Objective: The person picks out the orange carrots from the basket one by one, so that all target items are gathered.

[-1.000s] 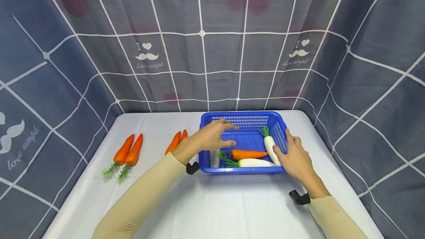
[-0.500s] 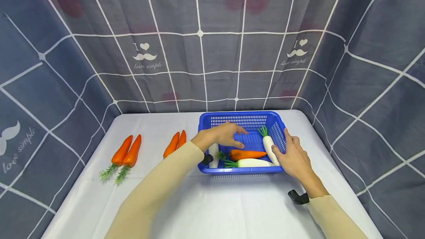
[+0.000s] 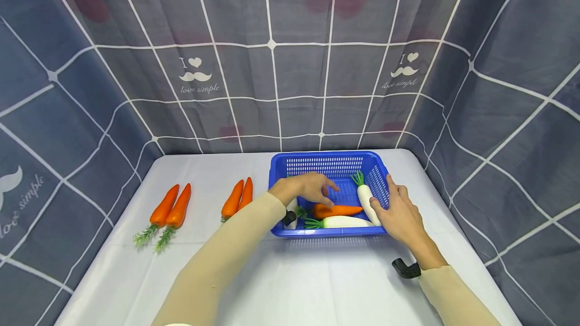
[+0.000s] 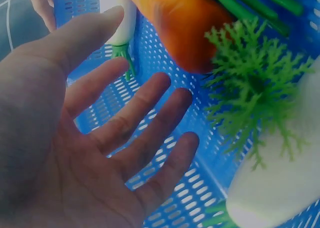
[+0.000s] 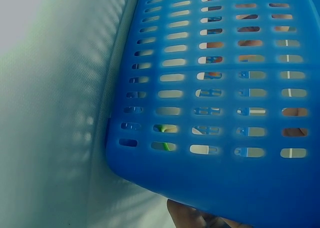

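My left hand (image 3: 312, 186) reaches over the blue plastic basket (image 3: 328, 232), palm down, fingers loosely spread and holding nothing. In the left wrist view its fingertips hover over the basket floor near an orange carrot (image 4: 187, 30) with a frilly green top (image 4: 255, 87). A white radish (image 4: 280, 178) lies on the near side of that top. My right hand (image 3: 401, 213) grips the basket's right wall, thumb inside and fingers outside. Beside that wall lies another white radish (image 3: 368, 202); a third radish (image 3: 346, 222) lies along the front. The right wrist view mostly shows the slotted basket wall (image 5: 210, 173).
Two carrots (image 3: 178, 208) with green tops lie side by side at the table's left. Another pair of carrots (image 3: 233, 199) lies just left of the basket, partly behind my left sleeve. A grey checked curtain (image 3: 244, 64) surrounds the white-covered table (image 3: 308, 286).
My left hand has moved right and further into the basket, over the carrot, its fingers bending down a little. The right hand has kept its hold on the basket wall.
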A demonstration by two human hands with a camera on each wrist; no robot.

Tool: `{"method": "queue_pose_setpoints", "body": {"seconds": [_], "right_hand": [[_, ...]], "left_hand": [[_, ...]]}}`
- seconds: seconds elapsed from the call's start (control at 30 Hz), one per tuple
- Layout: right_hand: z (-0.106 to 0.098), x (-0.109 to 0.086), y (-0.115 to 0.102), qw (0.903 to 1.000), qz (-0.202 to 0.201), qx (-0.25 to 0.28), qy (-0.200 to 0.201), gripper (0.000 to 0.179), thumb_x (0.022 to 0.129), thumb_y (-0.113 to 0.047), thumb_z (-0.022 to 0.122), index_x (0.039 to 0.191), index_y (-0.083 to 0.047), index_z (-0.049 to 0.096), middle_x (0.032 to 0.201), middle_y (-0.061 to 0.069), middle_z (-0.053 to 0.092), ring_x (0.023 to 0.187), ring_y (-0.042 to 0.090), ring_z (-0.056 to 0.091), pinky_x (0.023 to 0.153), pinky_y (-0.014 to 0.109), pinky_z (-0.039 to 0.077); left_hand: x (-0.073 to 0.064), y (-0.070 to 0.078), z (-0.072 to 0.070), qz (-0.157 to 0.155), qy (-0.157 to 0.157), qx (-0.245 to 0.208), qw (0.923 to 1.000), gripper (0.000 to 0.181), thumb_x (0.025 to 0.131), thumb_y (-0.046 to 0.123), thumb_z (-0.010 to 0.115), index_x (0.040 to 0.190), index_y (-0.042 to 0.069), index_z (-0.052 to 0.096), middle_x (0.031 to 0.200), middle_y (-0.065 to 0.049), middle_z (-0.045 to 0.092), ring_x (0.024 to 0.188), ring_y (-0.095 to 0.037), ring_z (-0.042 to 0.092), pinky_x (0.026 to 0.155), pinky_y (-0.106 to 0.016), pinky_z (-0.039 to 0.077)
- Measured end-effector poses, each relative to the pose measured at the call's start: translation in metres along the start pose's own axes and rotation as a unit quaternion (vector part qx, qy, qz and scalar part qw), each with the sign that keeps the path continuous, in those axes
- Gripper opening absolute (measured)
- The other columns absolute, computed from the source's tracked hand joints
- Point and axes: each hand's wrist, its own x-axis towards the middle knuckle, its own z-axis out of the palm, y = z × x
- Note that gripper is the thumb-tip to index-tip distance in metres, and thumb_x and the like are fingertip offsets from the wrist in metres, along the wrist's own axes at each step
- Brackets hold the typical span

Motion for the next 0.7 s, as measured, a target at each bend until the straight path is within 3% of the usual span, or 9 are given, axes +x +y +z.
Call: {"method": "queue_pose_setpoints", "body": {"seconds": [0.17, 0.7], "right_hand": [[0.000, 0.000, 0.000, 1.0000, 0.000, 0.000, 0.000, 0.098, 0.118, -0.054, 0.056, 0.187, -0.005, 0.009, 0.171, 0.043, 0.040, 0.131, 0.072, 0.065, 0.104, 0.084, 0.055], [-0.001, 0.000, 0.001, 1.0000, 0.002, -0.002, -0.005, 0.098, 0.118, -0.055, 0.056, 0.187, -0.004, 0.008, 0.172, 0.044, 0.039, 0.132, 0.072, 0.064, 0.105, 0.085, 0.054]], "left_hand": [[0.000, -0.001, 0.004, -0.018, -0.023, -0.004, 0.9996, 0.055, 0.111, 0.038, 0.081, 0.163, 0.023, 0.070, 0.146, -0.011, 0.082, 0.138, -0.030, 0.075, 0.128, -0.057, 0.057], [0.001, -0.004, 0.011, -0.009, -0.051, -0.010, 0.9986, 0.044, 0.112, 0.030, 0.080, 0.155, 0.021, 0.077, 0.155, -0.015, 0.078, 0.146, -0.032, 0.072, 0.130, -0.054, 0.056]]}}
